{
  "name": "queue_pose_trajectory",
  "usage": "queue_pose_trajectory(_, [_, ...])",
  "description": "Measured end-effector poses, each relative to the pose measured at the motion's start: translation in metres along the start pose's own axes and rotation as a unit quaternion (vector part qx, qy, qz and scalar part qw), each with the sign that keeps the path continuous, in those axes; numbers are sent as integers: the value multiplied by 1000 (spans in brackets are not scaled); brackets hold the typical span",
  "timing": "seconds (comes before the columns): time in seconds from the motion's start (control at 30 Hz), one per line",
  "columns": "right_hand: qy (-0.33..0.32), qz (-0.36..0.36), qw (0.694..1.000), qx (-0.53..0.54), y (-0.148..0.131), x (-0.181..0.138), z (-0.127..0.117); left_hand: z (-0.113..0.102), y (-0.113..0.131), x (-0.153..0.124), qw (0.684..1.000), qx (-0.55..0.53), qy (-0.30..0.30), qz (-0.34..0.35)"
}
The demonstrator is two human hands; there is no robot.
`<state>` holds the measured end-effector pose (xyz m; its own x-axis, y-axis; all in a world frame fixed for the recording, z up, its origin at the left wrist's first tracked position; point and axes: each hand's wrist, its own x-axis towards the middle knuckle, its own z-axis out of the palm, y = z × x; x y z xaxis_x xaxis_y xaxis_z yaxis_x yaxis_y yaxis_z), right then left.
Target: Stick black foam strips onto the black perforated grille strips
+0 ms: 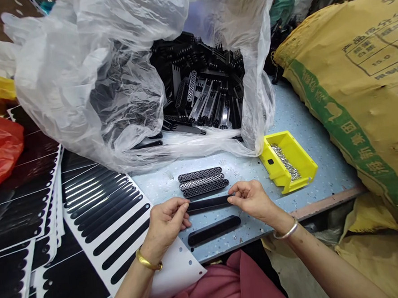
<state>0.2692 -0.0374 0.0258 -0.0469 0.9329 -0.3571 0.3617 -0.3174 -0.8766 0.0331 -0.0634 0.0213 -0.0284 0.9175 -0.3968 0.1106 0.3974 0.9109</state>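
Note:
Between my two hands a thin black strip [209, 204] with a rounded shape is stretched above the blue speckled table. My left hand [171, 218] pinches its left end, and my right hand [251, 199] pinches the right end between thumb and fingers. Nearer to me lies a smooth black plastic bar [214, 230] with rounded ends, apart from both hands. Just beyond the strip, three black lattice-patterned bars [203, 183] rest side by side. A white sheet of black stickers [114, 226], shaped like the strip, lies left of my left hand.
A large clear plastic bag [90, 83] full of black plastic parts [212, 98] gapes at the back. Right of it stands a yellow bin [278, 180] with small metal pieces. A yellow printed sack [360, 80] leans at far right. More sticker sheets [17, 209] pile up left.

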Motion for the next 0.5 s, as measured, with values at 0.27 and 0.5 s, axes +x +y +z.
queue_pose_trajectory(0.27, [17,-122,983,-133,5,-6,-1,-1,-5,2,1000,5,-4,1])
queue_pose_trajectory(0.5, [52,-286,926,-242,4,-16,-1,-1,-4,0,1000,0,-7,1])
